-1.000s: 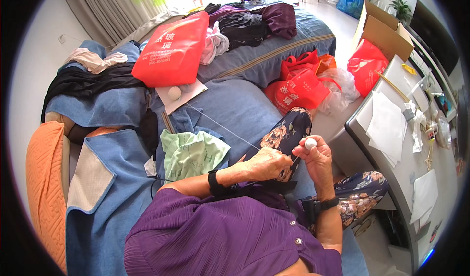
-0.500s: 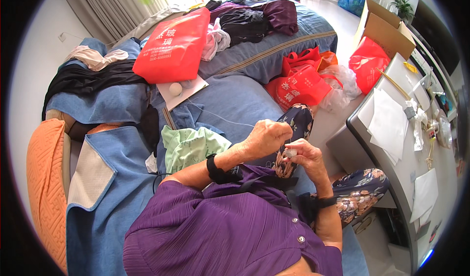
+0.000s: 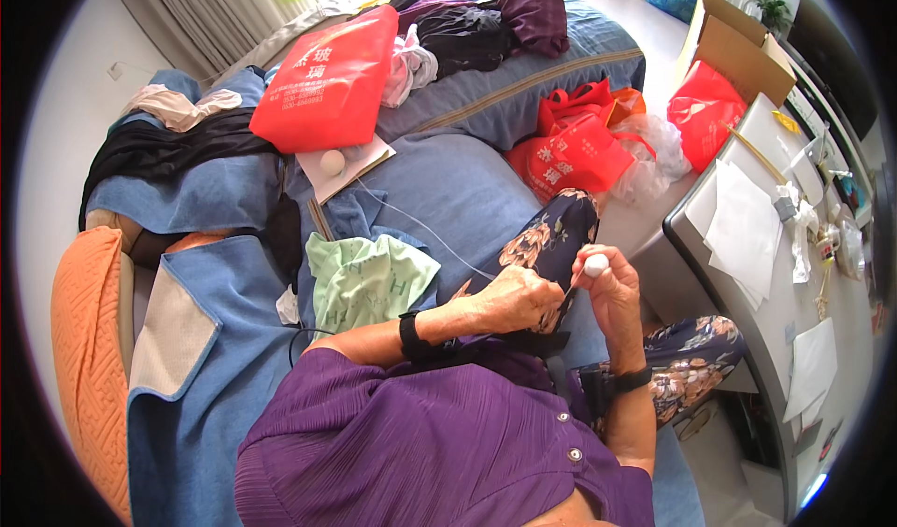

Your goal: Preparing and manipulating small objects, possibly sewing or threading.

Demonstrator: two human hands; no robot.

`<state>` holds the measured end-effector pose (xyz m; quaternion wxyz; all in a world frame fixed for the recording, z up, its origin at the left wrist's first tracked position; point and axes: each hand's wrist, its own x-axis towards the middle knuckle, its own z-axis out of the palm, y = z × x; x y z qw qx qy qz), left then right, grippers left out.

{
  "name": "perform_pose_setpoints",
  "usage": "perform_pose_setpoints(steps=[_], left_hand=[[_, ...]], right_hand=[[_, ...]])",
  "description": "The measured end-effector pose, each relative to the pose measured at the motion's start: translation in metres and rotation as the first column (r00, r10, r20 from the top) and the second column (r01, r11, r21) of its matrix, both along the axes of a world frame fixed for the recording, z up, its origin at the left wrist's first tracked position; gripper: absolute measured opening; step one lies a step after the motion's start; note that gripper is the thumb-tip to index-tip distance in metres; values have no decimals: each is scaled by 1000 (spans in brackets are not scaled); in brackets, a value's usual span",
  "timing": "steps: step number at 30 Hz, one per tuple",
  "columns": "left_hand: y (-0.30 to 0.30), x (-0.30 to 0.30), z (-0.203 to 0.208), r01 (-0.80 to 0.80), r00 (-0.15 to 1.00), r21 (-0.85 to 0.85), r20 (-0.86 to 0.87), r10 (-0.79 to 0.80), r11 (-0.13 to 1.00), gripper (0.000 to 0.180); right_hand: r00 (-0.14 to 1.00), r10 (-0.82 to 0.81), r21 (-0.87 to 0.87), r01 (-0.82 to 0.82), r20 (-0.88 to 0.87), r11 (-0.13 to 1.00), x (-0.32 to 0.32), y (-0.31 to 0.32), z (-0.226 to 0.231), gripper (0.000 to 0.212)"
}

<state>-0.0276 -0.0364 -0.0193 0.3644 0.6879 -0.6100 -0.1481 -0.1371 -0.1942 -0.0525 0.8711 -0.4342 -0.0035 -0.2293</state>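
My left hand [image 3: 519, 301] is closed in a pinch on a thin white thread [image 3: 409, 219]. That thread runs back over the blue cover to a larger white thread ball [image 3: 332, 163], which rests on a pale booklet [image 3: 360, 174]. To the right and slightly higher, my right hand [image 3: 615, 298] grips a small white ball [image 3: 595, 264], seemingly of wound thread, between thumb and fingers. The two hands are close together but apart, above my flowered trouser leg [image 3: 551, 237]. Any thread in the narrow gap between them is too fine to follow.
A light green cloth [image 3: 364, 284] lies by my left forearm. Red bags [image 3: 327, 78] and dark clothes [image 3: 462, 41] cover parts of the blue sofa [image 3: 458, 177]. At right stands a grey table [image 3: 696, 214] with papers [image 3: 743, 237], beside a cardboard box [image 3: 733, 46].
My left hand has come down, drawing the thread lower. My right hand has moved up and to the right, and the small ball it holds now shows more fully.
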Motion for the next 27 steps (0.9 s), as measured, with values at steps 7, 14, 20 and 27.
perform_pose_setpoints(steps=[7,14,20,27], left_hand=[[-1,-3,15,182,980,-23,86,-179,983,6],[-10,18,26,-82,995,-221,41,93,972,12],[-10,32,4,-228,958,-223,123,260,948,9],[-5,12,-7,-175,984,-98,-33,173,980,9]], right_hand=[[998,11,76,-7,-54,997,-2,-3,3,31],[964,119,-298,-189,-237,936,-2,6,-3,32],[965,124,-261,-184,-229,948,-3,16,8,34],[988,115,-90,-124,-102,988,-7,1,4,35]])
